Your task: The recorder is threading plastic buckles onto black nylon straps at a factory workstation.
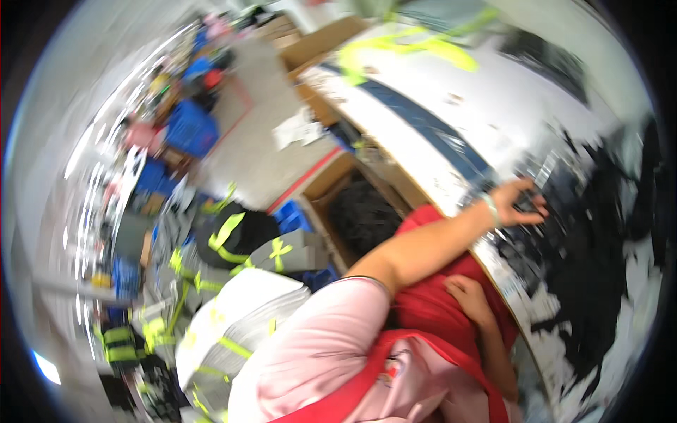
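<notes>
Picture blurred, person leaning hard over the long white desk (486,120). Left hand (520,202), thin band at the wrist, stretched out across the desk edge, fingers curled closed on a small dark flat piece (527,203) at the near edge of the heap of black fabric pieces (585,233) on the desk's right part. Right hand (467,296) lies loosely open, palm down, holding nothing, pressed on red cloth (430,303) at the person's front, just beside the desk edge. Grey garments with yellow-green reflective stripes (240,310) piled on the floor, left. Open brown cardboard box (331,183) beneath the desk.
</notes>
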`<state>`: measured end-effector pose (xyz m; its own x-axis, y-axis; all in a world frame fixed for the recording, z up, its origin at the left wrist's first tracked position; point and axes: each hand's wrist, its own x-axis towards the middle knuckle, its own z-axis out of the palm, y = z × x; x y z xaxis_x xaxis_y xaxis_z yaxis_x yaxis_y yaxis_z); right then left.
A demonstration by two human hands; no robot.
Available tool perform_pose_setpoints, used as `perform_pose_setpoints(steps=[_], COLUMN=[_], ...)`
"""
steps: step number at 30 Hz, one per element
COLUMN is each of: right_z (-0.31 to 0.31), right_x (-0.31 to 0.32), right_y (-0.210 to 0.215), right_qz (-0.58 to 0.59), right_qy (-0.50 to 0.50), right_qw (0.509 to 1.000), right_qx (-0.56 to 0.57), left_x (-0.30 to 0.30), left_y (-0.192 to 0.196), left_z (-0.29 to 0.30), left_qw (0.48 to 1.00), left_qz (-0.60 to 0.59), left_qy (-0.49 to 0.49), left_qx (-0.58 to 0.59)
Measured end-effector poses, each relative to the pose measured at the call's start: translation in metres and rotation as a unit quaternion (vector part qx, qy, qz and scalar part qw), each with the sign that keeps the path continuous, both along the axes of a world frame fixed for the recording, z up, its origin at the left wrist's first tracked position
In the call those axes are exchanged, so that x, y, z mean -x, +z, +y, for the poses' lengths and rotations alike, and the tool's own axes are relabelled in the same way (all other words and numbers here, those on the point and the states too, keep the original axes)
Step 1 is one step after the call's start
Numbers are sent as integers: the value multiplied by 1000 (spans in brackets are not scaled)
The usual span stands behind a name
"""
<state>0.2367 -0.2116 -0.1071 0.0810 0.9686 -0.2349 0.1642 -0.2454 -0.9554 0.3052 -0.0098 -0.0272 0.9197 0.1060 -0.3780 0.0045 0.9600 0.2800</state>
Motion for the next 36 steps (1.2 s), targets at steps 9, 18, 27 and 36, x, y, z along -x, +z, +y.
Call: perform_pose_setpoints(steps=[9,18,27,36], right_z=[17,13,50,83], right_x=[13,-10,17,13], right_y=[-6,42,68,91], right_qz=[1,180,246,179], right_qy=[21,-238,-107,49], right_qw=[999,954,957,967], right_qx=[37,-12,112,174], left_x=[0,141,245,274], left_y=[-26,-1,-16,-29], left_z=[19,-21,-40,-35], left_qw=[996,951,965,970], left_qz=[-42,-118,-47,-57], left_qy=[-41,-83,-99,-59], left_qx=[63,-274,-238,-228])
